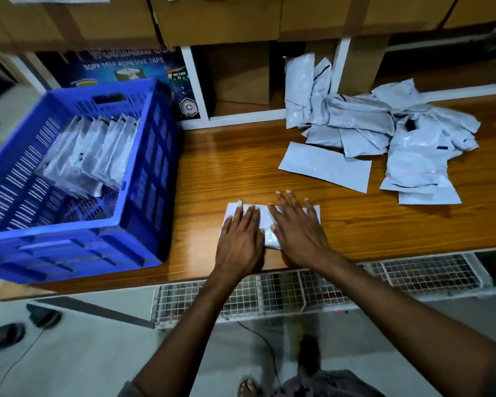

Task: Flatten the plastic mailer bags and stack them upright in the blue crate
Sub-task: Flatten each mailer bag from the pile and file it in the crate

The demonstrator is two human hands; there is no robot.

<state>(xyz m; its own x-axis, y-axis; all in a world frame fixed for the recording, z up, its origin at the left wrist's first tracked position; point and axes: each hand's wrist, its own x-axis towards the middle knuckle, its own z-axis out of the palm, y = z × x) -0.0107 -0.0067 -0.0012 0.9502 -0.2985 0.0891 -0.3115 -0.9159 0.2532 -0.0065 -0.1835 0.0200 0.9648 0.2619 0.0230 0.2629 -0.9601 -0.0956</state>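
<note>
The tabletop [241, 167] is wood or wood-look laminate with a clear grain, smooth and glossy, carrying a soft sheen. The blue crate [143, 167] is hard moulded plastic with slotted walls and a dull shine. The pile of mailer bags [364, 121] is thin pale grey plastic film, crinkled and lightly glossy. The single mailer bag [265, 224] at the near edge and the mailer bags in the crate [98, 150] look the same. The cardboard boxes [212, 18] above are matt brown. The tape carton [126, 67] has a glossy print. The wire racks [284, 290] below are metal mesh. The floor [98, 353] is smooth and pale.
</note>
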